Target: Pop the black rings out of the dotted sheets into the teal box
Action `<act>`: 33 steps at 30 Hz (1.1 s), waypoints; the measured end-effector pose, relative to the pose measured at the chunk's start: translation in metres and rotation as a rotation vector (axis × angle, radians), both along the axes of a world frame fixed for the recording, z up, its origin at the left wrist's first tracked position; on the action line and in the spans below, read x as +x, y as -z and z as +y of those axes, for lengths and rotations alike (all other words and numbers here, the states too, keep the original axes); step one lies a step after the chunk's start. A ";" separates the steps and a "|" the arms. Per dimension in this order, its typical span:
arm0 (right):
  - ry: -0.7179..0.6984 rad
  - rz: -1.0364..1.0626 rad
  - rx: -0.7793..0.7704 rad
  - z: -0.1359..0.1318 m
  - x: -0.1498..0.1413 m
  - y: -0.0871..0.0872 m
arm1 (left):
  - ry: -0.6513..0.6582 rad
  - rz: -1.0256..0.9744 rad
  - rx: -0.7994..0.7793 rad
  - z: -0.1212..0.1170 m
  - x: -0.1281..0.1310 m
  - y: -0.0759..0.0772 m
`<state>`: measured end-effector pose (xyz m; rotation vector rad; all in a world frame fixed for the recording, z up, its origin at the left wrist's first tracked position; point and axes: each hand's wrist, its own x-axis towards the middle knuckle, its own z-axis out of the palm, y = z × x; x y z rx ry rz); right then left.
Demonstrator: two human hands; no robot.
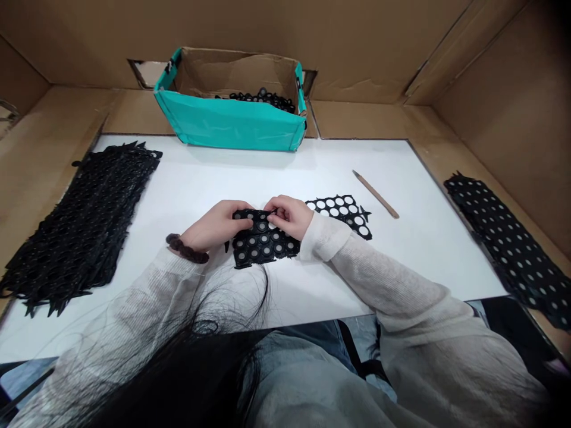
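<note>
A small black sheet of round rings with pale centres (264, 245) is between my hands over the white board. My left hand (218, 226) grips its left edge, thumb on top and fingers behind. At the upper right edge, my right hand (289, 217) pinches with thumb and forefinger; a dark bit shows at the fingertips, too small to name. Beside my right wrist lies another black sheet (354, 209) with open round holes, white showing through them. Part of that sheet is hidden behind my right hand and sleeve.
A turquoise-fronted cardboard box (232, 125) holding small black rings (263, 98) stands at the back. Stacked black perforated sheets (84, 220) lie at left. Black sheets with pale dots (508, 238) lie at right. A brown pencil-like tool (375, 194) rests on the white board (428, 255). Cardboard walls surround it.
</note>
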<state>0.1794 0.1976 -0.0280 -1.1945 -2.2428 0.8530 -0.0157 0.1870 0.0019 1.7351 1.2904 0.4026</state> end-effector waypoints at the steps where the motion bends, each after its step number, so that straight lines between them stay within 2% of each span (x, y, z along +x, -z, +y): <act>1: -0.009 0.004 -0.016 0.000 0.001 -0.001 | -0.016 0.022 0.008 0.000 0.001 0.000; 6: -0.034 0.081 -0.083 0.002 0.005 -0.001 | -0.052 0.041 0.111 -0.001 0.003 0.003; 11: -0.067 0.193 -0.121 0.002 0.006 0.000 | -0.055 0.012 0.141 -0.002 0.004 0.004; 14: -0.077 0.272 -0.202 0.001 0.004 0.000 | -0.070 0.047 0.195 -0.002 0.004 0.005; 17: -0.053 0.357 -0.302 0.001 0.002 0.000 | -0.024 0.023 0.244 -0.001 0.004 0.005; 20: -0.030 0.430 -0.376 0.003 0.002 0.000 | 0.033 -0.087 0.221 0.001 0.002 0.004; 25: -0.031 0.544 -0.448 0.007 0.005 0.002 | 0.054 -0.247 0.103 0.004 -0.002 0.006; 33: -0.090 0.667 -0.454 0.009 0.005 0.000 | 0.002 -0.376 0.054 0.006 0.003 0.013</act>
